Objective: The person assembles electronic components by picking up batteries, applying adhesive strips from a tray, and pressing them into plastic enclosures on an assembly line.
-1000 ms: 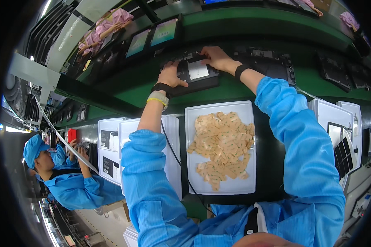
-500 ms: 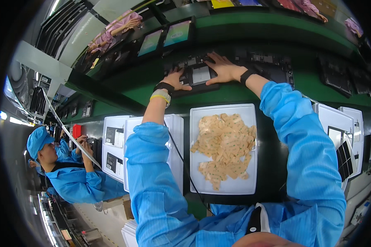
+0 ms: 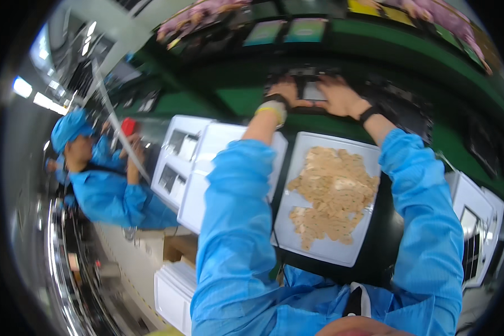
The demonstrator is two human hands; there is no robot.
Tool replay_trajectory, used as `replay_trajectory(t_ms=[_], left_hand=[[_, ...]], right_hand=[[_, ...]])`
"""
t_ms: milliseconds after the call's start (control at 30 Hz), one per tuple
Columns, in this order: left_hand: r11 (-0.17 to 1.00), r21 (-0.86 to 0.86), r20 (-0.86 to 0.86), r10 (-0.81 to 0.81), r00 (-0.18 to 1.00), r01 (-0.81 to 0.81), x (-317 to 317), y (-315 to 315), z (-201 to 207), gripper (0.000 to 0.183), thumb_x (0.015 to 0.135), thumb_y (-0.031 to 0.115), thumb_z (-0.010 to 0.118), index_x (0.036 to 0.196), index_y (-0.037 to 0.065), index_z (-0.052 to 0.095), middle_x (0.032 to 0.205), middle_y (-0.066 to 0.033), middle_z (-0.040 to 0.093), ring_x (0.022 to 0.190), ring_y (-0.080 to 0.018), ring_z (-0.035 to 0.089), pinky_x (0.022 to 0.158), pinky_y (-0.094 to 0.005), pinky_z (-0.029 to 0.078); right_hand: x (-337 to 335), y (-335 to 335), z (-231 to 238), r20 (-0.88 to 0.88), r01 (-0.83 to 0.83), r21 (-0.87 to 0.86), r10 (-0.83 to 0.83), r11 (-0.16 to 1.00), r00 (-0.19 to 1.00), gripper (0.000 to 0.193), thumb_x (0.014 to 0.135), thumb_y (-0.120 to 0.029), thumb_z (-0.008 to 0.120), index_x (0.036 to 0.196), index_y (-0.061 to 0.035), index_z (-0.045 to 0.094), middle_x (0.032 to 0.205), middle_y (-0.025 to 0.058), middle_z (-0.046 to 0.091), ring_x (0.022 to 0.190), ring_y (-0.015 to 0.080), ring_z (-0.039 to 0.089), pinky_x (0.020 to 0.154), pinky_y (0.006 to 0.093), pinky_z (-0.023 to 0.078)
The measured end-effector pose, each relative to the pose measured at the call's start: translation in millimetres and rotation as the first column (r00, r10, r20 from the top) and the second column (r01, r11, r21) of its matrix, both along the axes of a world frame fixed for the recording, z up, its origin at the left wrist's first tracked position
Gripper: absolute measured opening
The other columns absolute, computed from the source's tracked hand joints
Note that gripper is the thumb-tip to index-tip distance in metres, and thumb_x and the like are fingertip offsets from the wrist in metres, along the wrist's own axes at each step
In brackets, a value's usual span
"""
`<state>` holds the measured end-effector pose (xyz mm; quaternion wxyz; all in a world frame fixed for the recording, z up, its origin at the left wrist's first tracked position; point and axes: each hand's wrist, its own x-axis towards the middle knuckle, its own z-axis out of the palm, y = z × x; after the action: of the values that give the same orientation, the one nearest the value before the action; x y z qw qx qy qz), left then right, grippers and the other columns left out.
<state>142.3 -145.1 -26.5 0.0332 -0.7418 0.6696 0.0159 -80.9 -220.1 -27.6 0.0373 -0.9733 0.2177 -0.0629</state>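
Observation:
Both my hands lie on a black electronic device (image 3: 303, 71) that has its inside exposed and a silvery white rectangle (image 3: 312, 91) in its middle. My left hand (image 3: 286, 92) rests on the left side of it, thumb stretched inward. Over the right side lies my right hand (image 3: 340, 98), its fingers extended and its thumb pointing at the left one. Motion blur softens the fingertips. Nearer to me, a white tray (image 3: 290, 228) carries a heap of tan pieces (image 3: 336, 190).
More opened black devices (image 3: 400, 103) line the green bench on the right. White trays (image 3: 207, 162) with dark and white parts (image 3: 180, 144) stand at left, others (image 3: 469, 193) at right. A co-worker in blue (image 3: 103, 179) works at left. Two lit screens (image 3: 305, 30) stand beyond my hands.
The view has turned and shifted, so the bench and my hands appear farther right. My hands stay on the device, with the right fingers looking less spread.

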Motion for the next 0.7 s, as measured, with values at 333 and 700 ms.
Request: replay_trajectory(t_ms=[333,700], left_hand=[[0.971,-0.182,-0.204,-0.188,0.961,0.152,-15.4,65.1,113.9,0.086,0.083,0.074,0.067,0.138,0.007,0.061,0.129,-0.0198,0.069,0.12,-0.0425,0.064,0.101,-0.0498,0.051],[0.762,-0.194,0.015,0.631,0.775,-0.617,141.6,334.8,65.5,0.029,0.076,0.037,0.081,0.09,0.01,0.083,0.094,-0.0192,0.076,0.092,-0.0372,0.074,0.085,-0.0452,0.059]], right_hand=[[-1.2,11.8,-3.2,0.031,0.021,-0.086,-0.019,0.996,0.999,0.066,0.096,-0.037,0.064,0.148,-0.0015,0.045,0.154,0.0259,0.046,0.143,0.0406,0.045,0.117,0.0589,0.032],[-45.0,148.9,126.0,0.377,-0.456,0.42,0.306,0.785,0.874,0.033,0.098,-0.026,0.066,0.114,0.0027,0.069,0.101,0.0201,0.076,0.093,0.0332,0.073,0.084,0.0398,0.057]])
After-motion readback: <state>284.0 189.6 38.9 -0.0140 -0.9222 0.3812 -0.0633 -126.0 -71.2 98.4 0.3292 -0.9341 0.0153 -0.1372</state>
